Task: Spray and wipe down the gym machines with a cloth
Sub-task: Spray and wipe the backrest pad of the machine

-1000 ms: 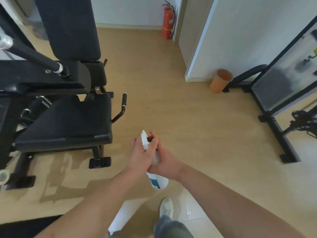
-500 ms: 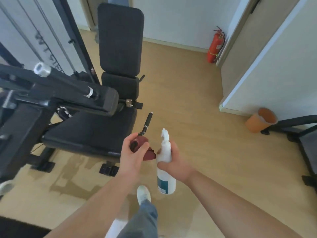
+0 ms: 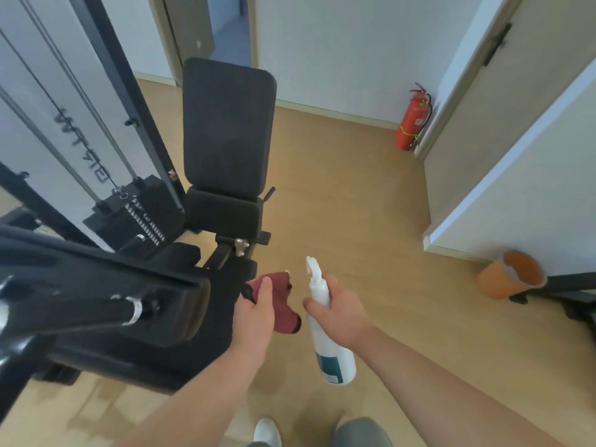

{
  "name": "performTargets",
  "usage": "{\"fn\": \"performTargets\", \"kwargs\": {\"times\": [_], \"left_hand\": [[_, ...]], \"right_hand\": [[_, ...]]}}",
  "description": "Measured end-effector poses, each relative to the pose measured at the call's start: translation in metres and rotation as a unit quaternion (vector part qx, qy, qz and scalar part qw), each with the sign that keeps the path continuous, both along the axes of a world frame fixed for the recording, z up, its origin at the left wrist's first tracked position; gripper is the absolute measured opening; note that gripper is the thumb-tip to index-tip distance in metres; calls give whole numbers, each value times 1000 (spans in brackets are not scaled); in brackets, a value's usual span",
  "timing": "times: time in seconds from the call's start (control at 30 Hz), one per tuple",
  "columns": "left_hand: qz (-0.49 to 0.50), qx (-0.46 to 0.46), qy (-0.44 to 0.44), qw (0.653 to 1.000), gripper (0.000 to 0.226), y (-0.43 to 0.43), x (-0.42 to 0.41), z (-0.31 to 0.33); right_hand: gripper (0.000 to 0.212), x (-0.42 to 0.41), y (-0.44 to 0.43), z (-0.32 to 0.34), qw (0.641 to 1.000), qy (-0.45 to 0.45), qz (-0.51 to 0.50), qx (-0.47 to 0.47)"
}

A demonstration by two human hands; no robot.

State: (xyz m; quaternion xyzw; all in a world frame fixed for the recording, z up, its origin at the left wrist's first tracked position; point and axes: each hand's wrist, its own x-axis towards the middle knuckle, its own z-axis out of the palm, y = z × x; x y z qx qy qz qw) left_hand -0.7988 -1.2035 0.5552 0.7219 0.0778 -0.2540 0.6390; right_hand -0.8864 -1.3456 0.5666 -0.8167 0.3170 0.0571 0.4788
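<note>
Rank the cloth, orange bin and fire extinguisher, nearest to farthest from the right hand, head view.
1. Cloth, just left of the right hand, held in the left hand.
2. Orange bin, off to the right.
3. Fire extinguisher, far ahead and to the right.

The bottle label (image 3: 329,366) is unreadable (blurred); the machine arm (image 3: 96,301) is cut off at left.

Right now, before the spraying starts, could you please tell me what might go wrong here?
1. The spray bottle in the right hand hangs over the wooden floor; mist falling there could leave it slippery underfoot.
2. The machine's black arm juts out close to the left hand, which grips the cloth; reaching in could bump it.
</note>
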Motion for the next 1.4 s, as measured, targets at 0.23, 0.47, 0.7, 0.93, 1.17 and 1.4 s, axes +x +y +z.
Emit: {"fn": "performTargets", "kwargs": {"times": [0.23, 0.47, 0.7, 0.93, 1.17, 1.4], "left_hand": [[40, -48, 25, 998, 15, -82, 65, -6], [129, -53, 80, 987, 25, -177, 136, -4], [204, -79, 149, 964, 28, -229, 178, 2], [246, -72, 151, 955, 30, -233, 236, 13], [255, -89, 121, 955, 21, -209, 312, 14], [246, -103, 148, 952, 30, -180, 374, 8]], "right_hand": [[30, 78, -92, -13, 999, 1, 37, 22], [53, 186, -205, -12, 991, -8, 126, 45], [45, 269, -246, 17, 963, -28, 261, 63], [60, 338, -233, 19, 941, -67, 329, -45], [45, 405, -213, 21, 939, -83, 324, -74], [40, 449, -191, 16, 936, -104, 317, -113]]}}
